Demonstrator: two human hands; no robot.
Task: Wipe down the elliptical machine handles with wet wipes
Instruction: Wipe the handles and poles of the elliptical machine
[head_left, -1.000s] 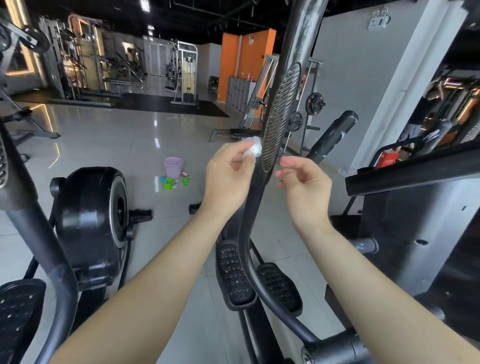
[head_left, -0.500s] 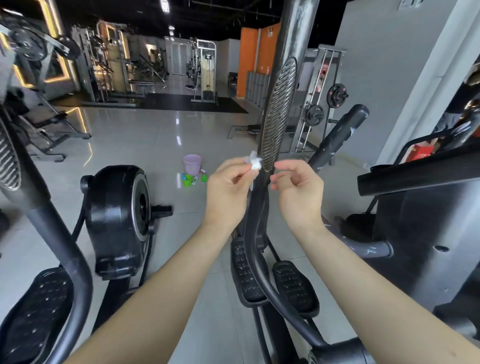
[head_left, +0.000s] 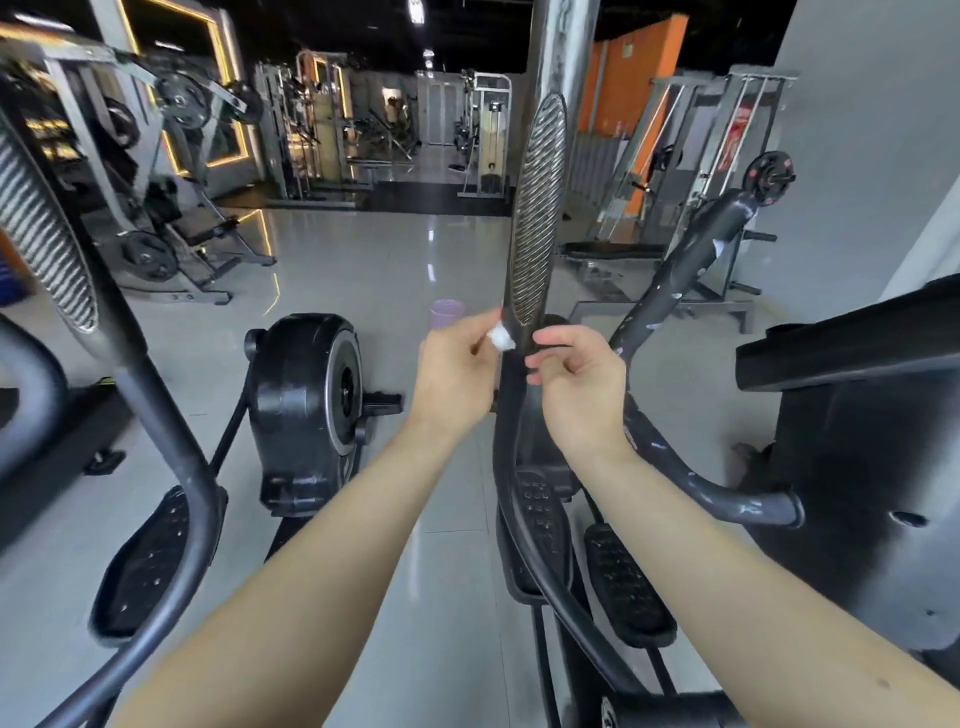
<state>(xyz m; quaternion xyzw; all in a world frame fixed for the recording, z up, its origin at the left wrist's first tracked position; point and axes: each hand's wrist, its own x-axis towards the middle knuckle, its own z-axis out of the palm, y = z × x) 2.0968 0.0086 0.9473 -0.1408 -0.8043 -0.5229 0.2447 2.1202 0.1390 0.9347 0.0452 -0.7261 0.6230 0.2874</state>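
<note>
A tall dark elliptical handle (head_left: 540, 208) with a ribbed metal grip plate rises in the middle of the view. My left hand (head_left: 457, 374) pinches a small crumpled white wet wipe (head_left: 502, 338) right against the handle's left side, just below the ribbed plate. My right hand (head_left: 582, 384) hovers on the handle's right side with its fingers loosely curled and nothing in them; whether it touches the bar I cannot tell. A second, shorter black handle (head_left: 691, 270) angles up to the right.
Another elliptical with a black flywheel housing (head_left: 306, 405) and its own ribbed handle (head_left: 47, 244) stands to the left. Foot pedals (head_left: 540, 525) lie below my arms. A purple bucket (head_left: 447, 314) sits on the glossy floor beyond. A black console (head_left: 857, 395) is at right.
The camera has turned and the handle now stands more upright in view. Both hands stay close together at the bottom of the ribbed plate, the wipe still pinched in the left.
</note>
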